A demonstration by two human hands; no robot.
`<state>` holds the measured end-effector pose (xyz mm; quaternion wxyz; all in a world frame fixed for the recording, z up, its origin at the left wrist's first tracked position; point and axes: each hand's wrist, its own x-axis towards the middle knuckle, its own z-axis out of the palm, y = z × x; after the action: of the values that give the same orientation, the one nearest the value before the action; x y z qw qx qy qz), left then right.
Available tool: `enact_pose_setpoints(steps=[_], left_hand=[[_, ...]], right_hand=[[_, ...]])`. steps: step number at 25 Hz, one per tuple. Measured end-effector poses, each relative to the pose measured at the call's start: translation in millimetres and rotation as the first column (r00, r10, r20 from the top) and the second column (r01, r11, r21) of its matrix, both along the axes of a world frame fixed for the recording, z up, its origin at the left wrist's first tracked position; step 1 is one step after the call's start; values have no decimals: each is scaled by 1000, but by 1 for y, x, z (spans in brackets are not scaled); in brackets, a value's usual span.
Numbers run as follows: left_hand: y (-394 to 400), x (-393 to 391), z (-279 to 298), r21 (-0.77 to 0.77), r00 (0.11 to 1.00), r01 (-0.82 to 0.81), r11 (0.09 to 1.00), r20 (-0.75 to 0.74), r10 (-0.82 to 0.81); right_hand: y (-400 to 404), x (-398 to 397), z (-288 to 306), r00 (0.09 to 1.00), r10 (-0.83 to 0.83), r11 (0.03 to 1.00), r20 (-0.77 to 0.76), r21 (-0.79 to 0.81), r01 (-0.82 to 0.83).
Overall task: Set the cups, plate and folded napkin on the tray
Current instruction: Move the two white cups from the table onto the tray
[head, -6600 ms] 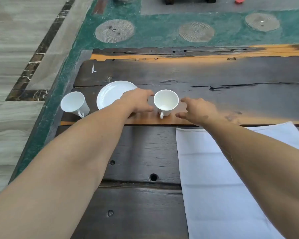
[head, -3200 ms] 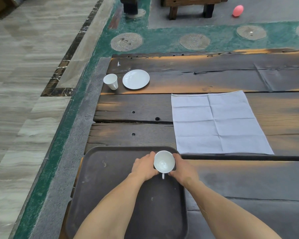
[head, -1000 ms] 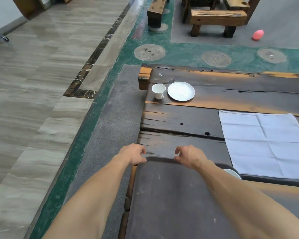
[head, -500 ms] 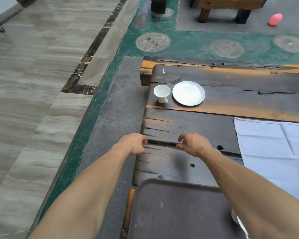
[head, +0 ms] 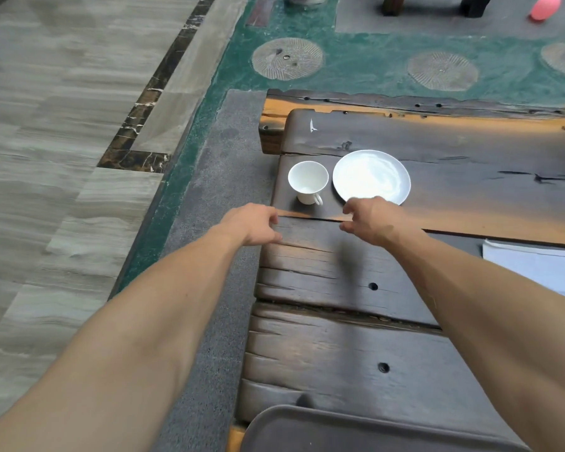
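Observation:
A white cup [head: 308, 181] stands upright near the table's far left corner, its handle turned toward me. A white plate [head: 371, 176] lies just right of it. My left hand [head: 253, 224] hovers short of the cup on its left side, fingers loosely curled and empty. My right hand [head: 371, 219] hangs in front of the plate's near rim, also empty with relaxed fingers. The dark tray [head: 323, 430] shows only its far edge at the bottom. A white napkin [head: 535, 267] lies flat at the right edge. The other cup is out of view.
The dark wooden table [head: 340, 337] has gaps and holes between its planks; its left edge drops to a grey and green floor [head: 209, 174]. A pink ball [head: 540, 8] lies on the floor far beyond the table.
Both hands have moved forward from the tray's far edge across the planks to just short of the cup and plate. The view has shifted forward, so the tray has slid to the bottom.

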<state>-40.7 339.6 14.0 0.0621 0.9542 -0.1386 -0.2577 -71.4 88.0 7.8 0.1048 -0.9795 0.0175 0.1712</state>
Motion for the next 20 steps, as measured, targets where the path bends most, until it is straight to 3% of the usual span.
enact_pose_setpoints(steps=[9, 20], left_hand=[[-35, 72, -13, -148, 987, -110, 983, 99, 125], [-50, 89, -37, -244, 982, -68, 968, 157, 108]], right_hand=[[8, 83, -8, 998, 44, 999, 41, 19, -44], [28, 100, -27, 999, 13, 991, 44, 130, -19]])
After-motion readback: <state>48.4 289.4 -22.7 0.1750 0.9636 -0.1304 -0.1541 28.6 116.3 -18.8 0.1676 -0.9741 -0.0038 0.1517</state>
